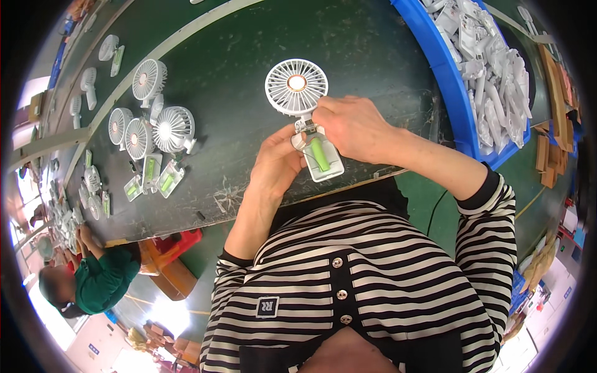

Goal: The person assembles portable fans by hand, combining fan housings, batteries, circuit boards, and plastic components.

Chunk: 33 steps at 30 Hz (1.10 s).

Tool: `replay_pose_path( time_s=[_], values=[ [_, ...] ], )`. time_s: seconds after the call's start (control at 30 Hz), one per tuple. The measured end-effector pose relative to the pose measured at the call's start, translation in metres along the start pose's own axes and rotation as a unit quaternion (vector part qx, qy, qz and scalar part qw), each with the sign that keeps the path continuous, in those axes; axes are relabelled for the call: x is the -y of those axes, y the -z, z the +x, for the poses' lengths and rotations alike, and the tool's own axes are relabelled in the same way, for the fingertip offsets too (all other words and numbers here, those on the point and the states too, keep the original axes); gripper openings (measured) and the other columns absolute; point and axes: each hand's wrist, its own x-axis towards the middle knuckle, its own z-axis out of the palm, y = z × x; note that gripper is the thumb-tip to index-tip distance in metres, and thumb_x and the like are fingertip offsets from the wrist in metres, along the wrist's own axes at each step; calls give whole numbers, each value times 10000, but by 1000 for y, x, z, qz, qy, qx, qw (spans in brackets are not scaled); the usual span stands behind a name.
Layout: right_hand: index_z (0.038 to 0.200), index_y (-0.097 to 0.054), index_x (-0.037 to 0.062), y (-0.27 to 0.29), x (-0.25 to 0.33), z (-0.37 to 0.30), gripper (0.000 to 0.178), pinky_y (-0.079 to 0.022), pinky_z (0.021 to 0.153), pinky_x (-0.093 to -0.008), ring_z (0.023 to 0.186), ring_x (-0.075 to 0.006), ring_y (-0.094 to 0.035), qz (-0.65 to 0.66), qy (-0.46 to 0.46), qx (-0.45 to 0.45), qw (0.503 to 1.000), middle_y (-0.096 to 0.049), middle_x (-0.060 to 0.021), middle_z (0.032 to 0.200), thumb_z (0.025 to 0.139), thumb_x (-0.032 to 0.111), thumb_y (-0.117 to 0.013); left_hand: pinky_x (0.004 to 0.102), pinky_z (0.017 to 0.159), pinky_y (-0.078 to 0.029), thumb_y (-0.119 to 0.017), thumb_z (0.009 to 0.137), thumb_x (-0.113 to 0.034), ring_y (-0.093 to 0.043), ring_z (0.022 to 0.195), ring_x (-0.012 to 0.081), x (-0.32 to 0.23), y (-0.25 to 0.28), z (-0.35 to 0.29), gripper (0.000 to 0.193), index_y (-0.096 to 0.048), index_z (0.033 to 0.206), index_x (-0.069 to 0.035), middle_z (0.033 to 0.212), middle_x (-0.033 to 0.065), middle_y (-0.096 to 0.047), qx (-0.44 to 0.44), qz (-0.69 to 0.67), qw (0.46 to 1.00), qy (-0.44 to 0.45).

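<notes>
In front of me, close to the table's near edge, is a white handheld fan [296, 86] with a round grille and a copper-coloured ring at its hub. Its handle is opened up, showing a green battery [319, 154] in the white shell and a small circuit board near the neck. My left hand [277, 159] grips the handle from the left, thumb by the board. My right hand [353, 128] is closed at the neck, just under the grille; whether its fingertips pinch a small part there is hidden.
Several similar fans [148, 138] with open handles lie on the dark green table [230, 81] to the left. At the right stands a blue bin [449, 81] full of white plastic parts [491, 74]. Another person [96, 280] in green works farther along at the left.
</notes>
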Motion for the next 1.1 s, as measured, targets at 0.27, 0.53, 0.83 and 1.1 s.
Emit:
replay_pose_path(
  time_s=[0.27, 0.53, 0.83, 1.1],
  values=[
    [807, -533, 19, 11, 2, 0, 135, -454, 618, -390, 729, -292, -561, -4, -30, 39, 999, -547, -94, 821, 673, 5, -546, 347, 791, -490, -559, 850, -248, -580, 905, 207, 0, -2, -3, 386, -507, 1092, 49, 1010, 115, -585, 32, -141, 989, 39],
    [794, -515, 26, 7, 2, -2, 130, -436, 609, -404, 704, -301, -547, 0, -17, 21, 1000, -535, -91, 808, 670, -4, -541, 321, 725, -523, -588, 827, -130, -607, 803, 170, 5, -1, -1, 287, -537, 1064, 24, 934, 86, -611, -44, -6, 999, 0],
    [714, -489, 35, -6, -3, -4, 133, -434, 597, -364, 677, -249, -554, -55, 63, 22, 996, -509, -73, 743, 631, 32, -593, 311, 735, -510, -482, 838, -39, -604, 807, 183, -3, -11, -2, 247, -518, 1052, 79, 926, 100, -597, -41, 41, 997, 55],
    [709, -504, 35, -2, -3, 0, 106, -436, 588, -366, 662, -249, -543, -32, 50, 52, 997, -508, -66, 740, 640, 23, -583, 262, 646, -512, -512, 874, -128, -598, 729, 136, -4, -5, 8, 249, -527, 1033, 62, 894, 83, -595, -47, 68, 994, 74]
  ],
)
